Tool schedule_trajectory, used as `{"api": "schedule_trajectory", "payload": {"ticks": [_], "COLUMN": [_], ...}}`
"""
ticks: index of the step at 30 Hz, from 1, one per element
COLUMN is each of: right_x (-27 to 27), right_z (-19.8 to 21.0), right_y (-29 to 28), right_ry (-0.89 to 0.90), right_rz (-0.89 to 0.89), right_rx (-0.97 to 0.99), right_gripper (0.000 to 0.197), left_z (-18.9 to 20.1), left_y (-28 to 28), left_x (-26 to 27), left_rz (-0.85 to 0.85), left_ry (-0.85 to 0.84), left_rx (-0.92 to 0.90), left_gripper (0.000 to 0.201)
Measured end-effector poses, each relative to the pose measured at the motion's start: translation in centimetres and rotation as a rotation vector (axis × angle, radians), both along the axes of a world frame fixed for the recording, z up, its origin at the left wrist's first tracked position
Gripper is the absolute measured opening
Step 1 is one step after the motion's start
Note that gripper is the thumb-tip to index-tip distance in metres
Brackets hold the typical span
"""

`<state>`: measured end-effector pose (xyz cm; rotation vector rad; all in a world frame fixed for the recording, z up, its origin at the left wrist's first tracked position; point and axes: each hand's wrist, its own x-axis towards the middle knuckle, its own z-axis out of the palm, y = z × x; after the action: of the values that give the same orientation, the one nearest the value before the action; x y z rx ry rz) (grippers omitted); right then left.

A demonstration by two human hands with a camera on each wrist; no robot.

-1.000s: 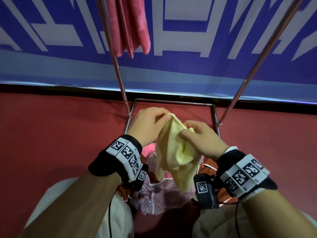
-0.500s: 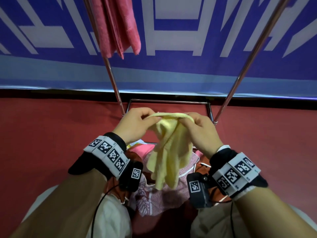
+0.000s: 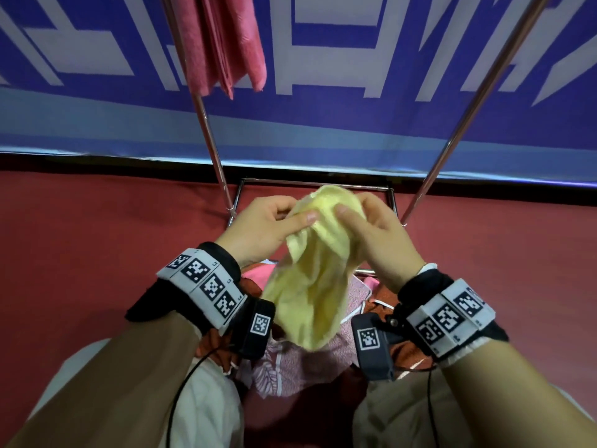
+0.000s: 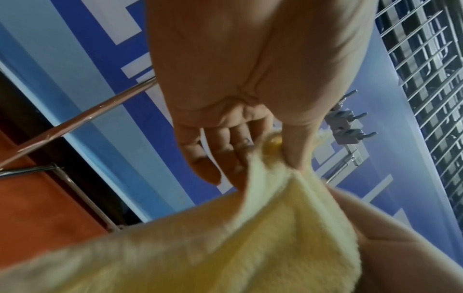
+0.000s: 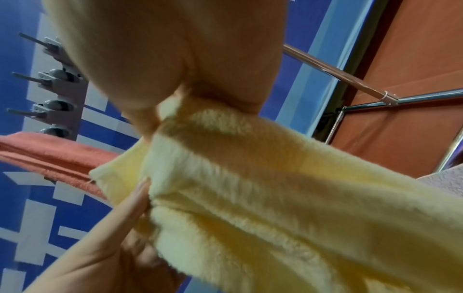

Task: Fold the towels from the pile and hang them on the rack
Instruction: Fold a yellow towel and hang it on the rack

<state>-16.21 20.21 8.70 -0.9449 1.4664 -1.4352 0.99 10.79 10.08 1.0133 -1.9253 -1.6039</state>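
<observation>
A pale yellow towel [image 3: 315, 276] hangs bunched between my two hands above the pile. My left hand [image 3: 274, 226] pinches its upper edge with thumb and fingers; the same pinch shows in the left wrist view on the yellow towel [image 4: 225, 237]. My right hand [image 3: 371, 227] grips the top of the towel from the right, close to the left hand. In the right wrist view the yellow towel [image 5: 275, 198] fills the lower half. A pink towel [image 3: 226, 43] hangs folded on the metal rack [image 3: 210, 130]. The pile [image 3: 297, 360] of pink and orange patterned cloths lies under the towel.
The rack's two slanted poles [image 3: 478, 101] rise on either side of my hands, with its base frame [image 3: 310, 182] on the red floor [image 3: 97, 253]. A blue and white banner [image 3: 355, 108] stands behind. My knees [image 3: 206, 409] flank the pile.
My hands have shifted their hold along the yellow towel's top edge, first spreading it slightly, then coming close together again; the towel now hangs more bunched.
</observation>
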Motion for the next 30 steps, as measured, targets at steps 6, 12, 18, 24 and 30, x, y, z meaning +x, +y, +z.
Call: {"api": "schedule_trajectory", "payload": {"ticks": [6, 12, 18, 24, 30], "right_x": [1.0, -0.5, -0.5, -2.3, -2.9], "right_z": [0.3, 0.8, 1.0, 0.5, -0.2], "right_y": [-0.1, 0.0, 0.0, -0.1, -0.1], "right_ry": [0.048, 0.03, 0.045, 0.058, 0.197], "right_rz": [-0.005, -0.072, -0.166, -0.355, -0.385], "right_rx": [-0.012, -0.001, 0.005, -0.048, -0.072], "right_gripper": [0.024, 0.007, 0.034, 0.034, 0.036], "left_z": [-0.5, -0.7, 0.1, 0.3, 0.6], "left_y": [0.0, -0.6, -0.2, -1.2, -0.5], "left_x": [-0.1, 1.1, 0.8, 2.1, 1.9], "left_rz": [-0.109, 0.003, -0.03, -0.117, -0.017], "left_ry": [-0.111, -0.24, -0.232, -0.368, -0.503], "left_rx": [-0.045, -0.18, -0.135, -0.071, 0.064], "left_gripper": [0.02, 0.038, 0.032, 0.049, 0.066]}}
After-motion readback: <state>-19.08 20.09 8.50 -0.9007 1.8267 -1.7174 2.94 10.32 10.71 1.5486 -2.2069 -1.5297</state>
